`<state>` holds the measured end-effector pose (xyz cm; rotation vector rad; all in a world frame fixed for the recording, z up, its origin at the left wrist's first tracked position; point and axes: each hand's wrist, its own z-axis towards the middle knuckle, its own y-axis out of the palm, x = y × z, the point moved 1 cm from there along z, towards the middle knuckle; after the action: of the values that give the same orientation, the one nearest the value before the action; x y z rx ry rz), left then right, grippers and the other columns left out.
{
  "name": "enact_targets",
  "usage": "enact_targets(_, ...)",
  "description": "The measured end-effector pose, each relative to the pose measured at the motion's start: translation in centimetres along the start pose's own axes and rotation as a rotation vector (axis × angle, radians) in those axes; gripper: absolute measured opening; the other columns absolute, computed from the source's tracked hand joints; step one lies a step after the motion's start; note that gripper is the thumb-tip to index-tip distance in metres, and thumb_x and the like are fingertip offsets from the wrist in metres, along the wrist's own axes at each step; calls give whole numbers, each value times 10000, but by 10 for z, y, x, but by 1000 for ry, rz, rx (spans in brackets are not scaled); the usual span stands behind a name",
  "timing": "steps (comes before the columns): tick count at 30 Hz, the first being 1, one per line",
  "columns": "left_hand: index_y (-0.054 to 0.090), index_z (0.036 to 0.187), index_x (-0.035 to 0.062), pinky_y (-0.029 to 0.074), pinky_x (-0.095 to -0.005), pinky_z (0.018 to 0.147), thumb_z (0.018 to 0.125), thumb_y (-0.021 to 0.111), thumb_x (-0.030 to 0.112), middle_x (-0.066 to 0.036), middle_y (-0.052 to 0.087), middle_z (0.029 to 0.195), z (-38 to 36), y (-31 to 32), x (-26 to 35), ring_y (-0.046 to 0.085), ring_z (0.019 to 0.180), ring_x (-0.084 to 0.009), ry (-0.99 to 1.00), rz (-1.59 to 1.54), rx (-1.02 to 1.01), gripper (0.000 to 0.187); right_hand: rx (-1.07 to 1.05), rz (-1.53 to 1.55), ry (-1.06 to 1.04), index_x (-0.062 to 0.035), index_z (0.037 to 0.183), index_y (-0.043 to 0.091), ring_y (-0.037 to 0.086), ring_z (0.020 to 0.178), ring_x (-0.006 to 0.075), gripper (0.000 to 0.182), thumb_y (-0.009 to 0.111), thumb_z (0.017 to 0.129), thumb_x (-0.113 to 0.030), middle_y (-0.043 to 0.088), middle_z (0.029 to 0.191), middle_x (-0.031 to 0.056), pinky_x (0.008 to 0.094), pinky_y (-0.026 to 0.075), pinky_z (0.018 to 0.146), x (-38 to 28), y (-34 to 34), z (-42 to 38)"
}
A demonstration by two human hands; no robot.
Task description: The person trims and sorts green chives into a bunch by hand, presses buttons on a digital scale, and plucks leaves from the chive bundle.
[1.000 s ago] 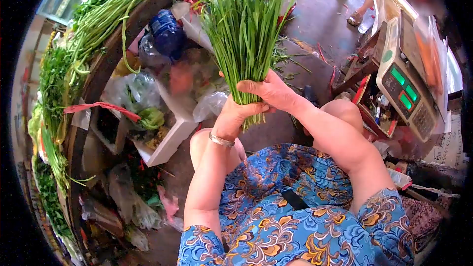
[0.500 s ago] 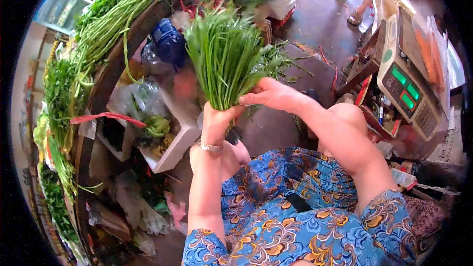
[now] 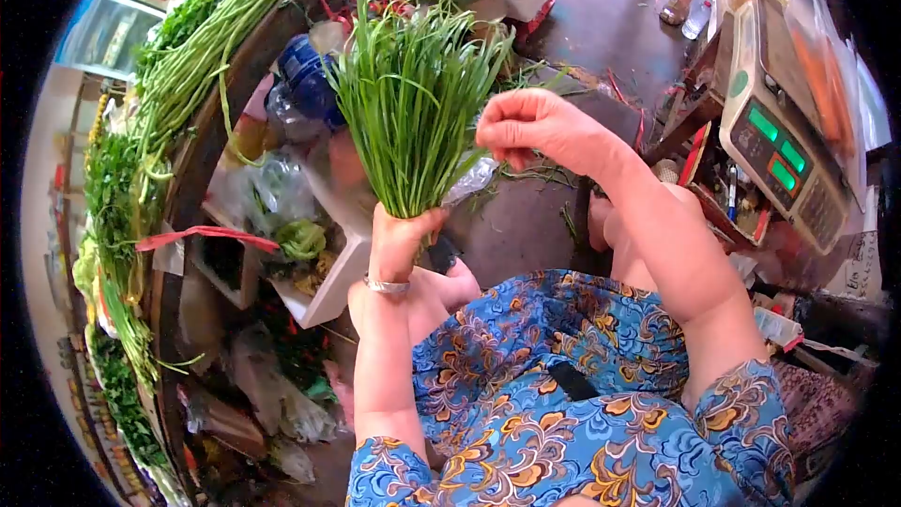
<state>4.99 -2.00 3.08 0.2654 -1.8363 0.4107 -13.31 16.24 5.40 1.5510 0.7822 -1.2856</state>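
My left hand [image 3: 398, 242] is wrapped round the base of a bunch of long, flat green leaves that look like garlic chives [image 3: 413, 113]. The leaves fan out upward, away from my body. Just right of the bunch, my right hand [image 3: 527, 127] is raised with thumb and fingers pinched together. Whether a thin leaf sits in that pinch is too small to tell. Loose green leaves and stems [image 3: 554, 75] lie on a dark surface behind the right hand.
A scale [image 3: 779, 141] with lit green digits stands at right. Long beans [image 3: 221, 47] and leafy greens line a curved shelf at left. Below it are a white foam box [image 3: 328, 282], plastic bags and a blue container [image 3: 308, 75]. A person's feet [image 3: 674, 9] show at the top.
My right hand has lifted away from the base of the bunch, moving up and right, and its fingers have closed into a pinch. My left hand still holds the bunch, slightly lower and further left.
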Motion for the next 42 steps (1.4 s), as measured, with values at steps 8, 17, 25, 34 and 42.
enact_targets(8,647,808,4,425,-260,482,720,696,-8,-19,611,661,2,14,0,534,527,-101,-25,107,63,101,444,-70,-454,-16,980,670,558,621,50,141,656,893,-125,630,767,-9,207,457,557,-16,2,2)
enact_targets(17,660,870,7,461,-266,508,692,725,-4,-14,644,727,13,19,-16,564,582,-97,-30,293,89,189,535,-737,-652,-4,1051,643,608,724,177,189,624,868,-46,614,863,87,274,489,669,-5,2,7)
enact_targets(25,659,814,14,456,-267,516,673,712,20,-1,632,684,15,18,-18,556,579,-93,-44,251,84,151,602,-863,-504,-16,889,622,618,809,335,87,583,857,-87,626,862,152,390,498,706,4,-3,11)
enact_targets(34,685,930,27,500,-261,653,689,741,-17,4,689,837,11,15,-24,605,729,-93,0,284,91,252,665,-215,-404,-25,994,627,599,586,98,149,559,934,-144,639,771,45,268,492,536,-12,-17,10)
enact_targets(42,674,974,45,516,-299,706,711,722,23,-83,719,876,10,21,-16,653,776,-143,118,630,156,268,545,-866,-679,-141,1152,616,625,803,311,295,637,858,-151,607,903,101,383,514,681,-9,0,9)
